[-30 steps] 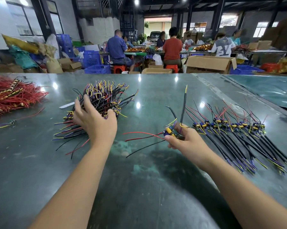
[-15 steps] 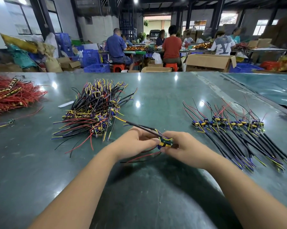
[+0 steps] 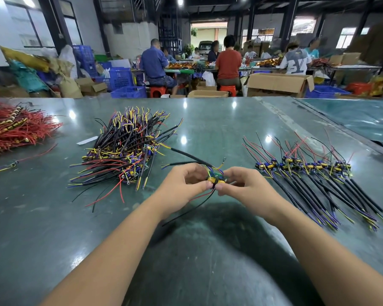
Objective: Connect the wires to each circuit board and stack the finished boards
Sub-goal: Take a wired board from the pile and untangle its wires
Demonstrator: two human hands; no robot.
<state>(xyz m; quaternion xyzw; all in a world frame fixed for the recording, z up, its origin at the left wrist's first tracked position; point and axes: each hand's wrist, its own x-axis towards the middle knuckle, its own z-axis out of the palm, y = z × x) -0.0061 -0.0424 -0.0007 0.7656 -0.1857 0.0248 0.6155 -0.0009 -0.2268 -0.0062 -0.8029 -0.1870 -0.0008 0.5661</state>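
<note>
My left hand [image 3: 187, 184] and right hand [image 3: 241, 186] both pinch one board [image 3: 216, 178] just above the worktop [image 3: 208, 250] (its wires trailing), between the loose pile [image 3: 126, 149] and the finished row [image 3: 303, 167].

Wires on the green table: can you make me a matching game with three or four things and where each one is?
Things:
1. Red wire bundle
2. Tangled pile of black, yellow and purple wired boards
3. Neat row of wired boards with black leads
4. Small green circuit board with yellow parts

Places:
A. Pinched between the left hand and right hand
B. Far left edge of the table
C. Right of the hands
D. Left of the hands, mid-table

Pairs: 1-B, 2-D, 3-C, 4-A
</note>
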